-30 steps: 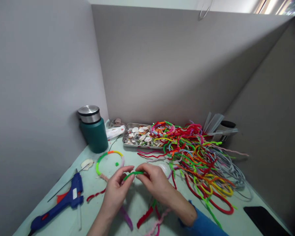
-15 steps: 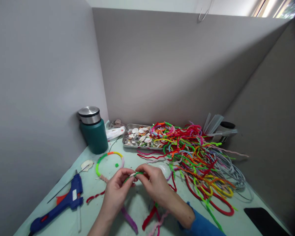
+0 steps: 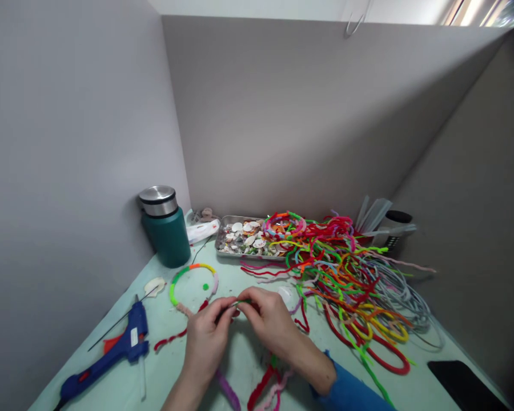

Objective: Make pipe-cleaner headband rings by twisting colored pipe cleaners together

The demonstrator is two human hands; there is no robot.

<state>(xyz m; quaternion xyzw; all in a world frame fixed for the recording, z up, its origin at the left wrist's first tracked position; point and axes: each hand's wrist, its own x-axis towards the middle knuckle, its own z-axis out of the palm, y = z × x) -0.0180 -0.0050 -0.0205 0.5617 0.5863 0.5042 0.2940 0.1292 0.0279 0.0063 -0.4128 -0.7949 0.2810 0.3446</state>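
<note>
My left hand (image 3: 209,334) and my right hand (image 3: 266,319) meet over the table, fingertips pinched together on a thin green pipe cleaner (image 3: 242,302). Most of it is hidden by the fingers. Beyond my left hand lies a ring of pipe cleaners (image 3: 173,287) in green, yellow, orange and pink, with a small green piece (image 3: 205,287) inside it. A twisted red pipe cleaner (image 3: 167,341) rests left of my left hand. Below the hands are a fuzzy purple strip (image 3: 228,390) and a red strip (image 3: 260,388) beside pink ones.
A blue glue gun (image 3: 131,341) lies at left, near a green flask (image 3: 167,237). Behind my hands stands a metal tray (image 3: 251,257) of shells and buttons. A tangled heap of pipe cleaners (image 3: 329,268) covers the right side. A black flat object (image 3: 462,379) lies front right.
The fingers have closed further over the pipe cleaner, so less of its green and whitish length shows. My left hand has tilted slightly. The whole view has shifted a little.
</note>
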